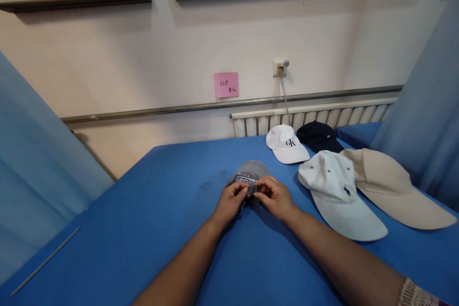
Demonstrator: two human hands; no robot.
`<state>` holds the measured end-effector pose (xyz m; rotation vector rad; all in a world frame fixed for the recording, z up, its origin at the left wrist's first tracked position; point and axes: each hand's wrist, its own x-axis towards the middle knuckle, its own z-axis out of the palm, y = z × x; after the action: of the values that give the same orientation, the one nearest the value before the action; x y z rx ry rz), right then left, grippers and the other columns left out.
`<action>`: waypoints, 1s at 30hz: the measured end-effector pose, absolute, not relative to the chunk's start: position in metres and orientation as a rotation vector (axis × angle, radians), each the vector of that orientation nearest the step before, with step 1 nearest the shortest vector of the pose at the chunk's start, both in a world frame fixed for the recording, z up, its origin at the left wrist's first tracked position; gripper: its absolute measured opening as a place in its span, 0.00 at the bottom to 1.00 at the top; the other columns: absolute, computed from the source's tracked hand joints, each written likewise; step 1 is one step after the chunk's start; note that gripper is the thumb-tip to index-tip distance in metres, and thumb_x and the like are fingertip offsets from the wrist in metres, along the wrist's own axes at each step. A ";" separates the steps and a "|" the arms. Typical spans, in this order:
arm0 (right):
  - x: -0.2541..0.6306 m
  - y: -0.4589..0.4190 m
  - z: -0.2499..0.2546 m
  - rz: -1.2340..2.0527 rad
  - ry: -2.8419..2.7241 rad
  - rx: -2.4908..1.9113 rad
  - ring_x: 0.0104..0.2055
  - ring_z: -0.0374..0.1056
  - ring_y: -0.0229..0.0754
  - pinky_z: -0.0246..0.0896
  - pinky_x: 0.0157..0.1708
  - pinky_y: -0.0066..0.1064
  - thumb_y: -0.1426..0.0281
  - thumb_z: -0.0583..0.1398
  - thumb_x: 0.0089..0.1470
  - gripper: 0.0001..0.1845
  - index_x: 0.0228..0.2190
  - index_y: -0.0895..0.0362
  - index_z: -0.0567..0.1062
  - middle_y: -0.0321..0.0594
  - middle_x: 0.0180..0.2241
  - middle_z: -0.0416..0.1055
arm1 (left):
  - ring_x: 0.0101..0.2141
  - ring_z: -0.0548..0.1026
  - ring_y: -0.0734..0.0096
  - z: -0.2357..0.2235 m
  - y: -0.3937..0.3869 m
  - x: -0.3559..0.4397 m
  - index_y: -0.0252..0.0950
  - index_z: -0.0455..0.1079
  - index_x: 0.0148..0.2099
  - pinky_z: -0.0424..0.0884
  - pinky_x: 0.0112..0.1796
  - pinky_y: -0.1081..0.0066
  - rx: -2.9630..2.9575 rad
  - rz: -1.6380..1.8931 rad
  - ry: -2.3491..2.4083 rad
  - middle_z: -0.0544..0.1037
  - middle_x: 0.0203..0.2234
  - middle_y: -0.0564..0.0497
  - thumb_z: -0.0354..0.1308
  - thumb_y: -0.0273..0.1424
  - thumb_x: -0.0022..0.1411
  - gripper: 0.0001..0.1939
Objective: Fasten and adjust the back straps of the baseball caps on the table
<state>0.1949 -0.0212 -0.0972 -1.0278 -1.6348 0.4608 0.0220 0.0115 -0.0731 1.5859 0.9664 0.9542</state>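
Note:
A grey cap with white lettering lies on the blue-covered table in front of me. My left hand pinches the near edge of this cap between thumb and fingers. Close beside it, my right hand also pinches the near edge, around a small dark strip or strap end too small to make out clearly. Both sets of fingers hide part of the cap's near side. Some dark fabric hangs below the left fingertips.
To the right lie a white cap, a navy cap, a pale cap and a beige long-brimmed cap. A thin stick rests at the table's left. Blue curtains flank the table; a radiator stands behind.

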 end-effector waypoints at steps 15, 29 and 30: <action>0.191 -0.026 -0.093 0.533 -1.683 -0.985 0.30 0.65 0.36 0.61 0.29 0.27 0.73 0.63 0.51 0.09 0.37 0.54 0.75 0.36 0.32 0.69 | 0.13 0.56 0.83 -0.070 0.011 0.011 0.34 0.67 0.31 0.52 0.14 0.78 1.516 0.685 0.908 0.62 0.16 0.60 0.62 0.45 0.55 0.18; 0.194 -0.024 -0.095 0.595 -1.706 -1.014 0.29 0.64 0.36 0.61 0.30 0.28 0.71 0.62 0.52 0.09 0.38 0.52 0.75 0.36 0.32 0.69 | 0.24 0.63 0.77 -0.066 0.009 0.015 0.34 0.68 0.30 0.60 0.27 0.76 1.656 0.871 0.910 0.67 0.23 0.55 0.61 0.38 0.56 0.12; 0.193 -0.025 -0.094 0.592 -1.701 -1.024 0.28 0.64 0.36 0.61 0.29 0.28 0.71 0.62 0.52 0.09 0.38 0.52 0.75 0.35 0.32 0.68 | 0.24 0.63 0.77 -0.066 0.009 0.016 0.34 0.67 0.30 0.61 0.27 0.76 1.649 0.894 0.917 0.67 0.23 0.56 0.61 0.37 0.56 0.12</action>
<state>0.1934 -0.0247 -0.0942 -1.0241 -1.7012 0.5920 0.0158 0.0091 -0.0659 1.6495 0.9167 0.8938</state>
